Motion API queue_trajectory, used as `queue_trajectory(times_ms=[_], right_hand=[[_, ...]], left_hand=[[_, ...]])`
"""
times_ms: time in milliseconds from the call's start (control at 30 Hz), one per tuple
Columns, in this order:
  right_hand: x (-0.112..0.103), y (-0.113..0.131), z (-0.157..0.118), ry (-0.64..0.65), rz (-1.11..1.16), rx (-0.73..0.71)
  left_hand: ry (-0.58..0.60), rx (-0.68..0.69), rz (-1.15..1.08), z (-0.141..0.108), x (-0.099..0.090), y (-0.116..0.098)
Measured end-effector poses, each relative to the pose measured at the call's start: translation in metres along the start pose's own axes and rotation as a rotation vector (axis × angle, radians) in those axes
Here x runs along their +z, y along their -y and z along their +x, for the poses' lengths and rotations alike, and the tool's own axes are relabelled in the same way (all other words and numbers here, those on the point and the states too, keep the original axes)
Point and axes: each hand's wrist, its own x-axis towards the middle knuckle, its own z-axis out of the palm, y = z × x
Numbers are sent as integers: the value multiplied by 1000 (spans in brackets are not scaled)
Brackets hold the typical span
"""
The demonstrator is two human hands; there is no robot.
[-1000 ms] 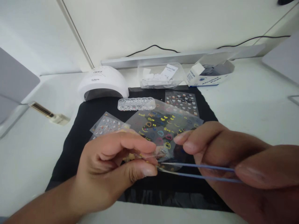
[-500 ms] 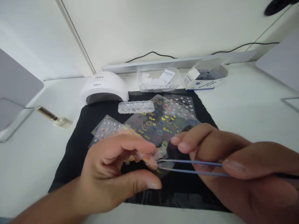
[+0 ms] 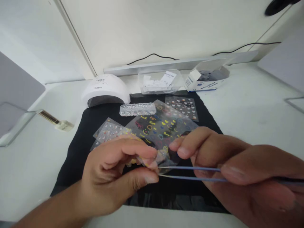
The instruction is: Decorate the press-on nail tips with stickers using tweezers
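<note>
1. The main change is in the left hand [image 3: 106, 177], in the lower left of the frame: half a second ago its thumb stood apart from the fingers, and now it has come up near to the fingertips. Whether something small is pinched there, I cannot tell.

2. The right hand [image 3: 237, 158], in the lower right, grips the blue tweezers [image 3: 190, 178] between the thumb and the fingers, as in both earlier pictures.

3. The tweezers have moved a little to the left since the last picture. Their two tips, which are slightly apart, now reach to the edge of the left fingertips, just below the centre of the frame. I cannot see that they hold anything.

4. In my judgement, this means that the two hands are again working at one point, and the fine handling is not yet finished.

5. The clear sticker sheet [image 3: 154, 129], with its coloured drawings, lies in the middle of the frame on the black cloth [image 3: 73, 177], partly behind the hands. Its place seems about the same.

6. The small case [image 3: 137, 109] of clear bits, above the centre, and the white lamp [image 3: 108, 87], in the upper left, also appear unmoved.
</note>
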Motion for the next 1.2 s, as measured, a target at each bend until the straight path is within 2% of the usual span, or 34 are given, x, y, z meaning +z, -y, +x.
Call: queue_trajectory(times_ms=[200, 467, 800, 1200], right_hand=[[2, 1, -3, -15, -14, -24], [-5, 1, -3, 41, -49, -32], [2, 4, -2, -9, -50, -45], [0, 1, -3, -12, -55, -51]], left_hand=[[-7, 5, 62, 0, 2, -1], [-15, 31, 106, 0, 2, 0], [1, 52, 99, 2, 2, -1], [7, 97, 147, 3, 3, -2]])
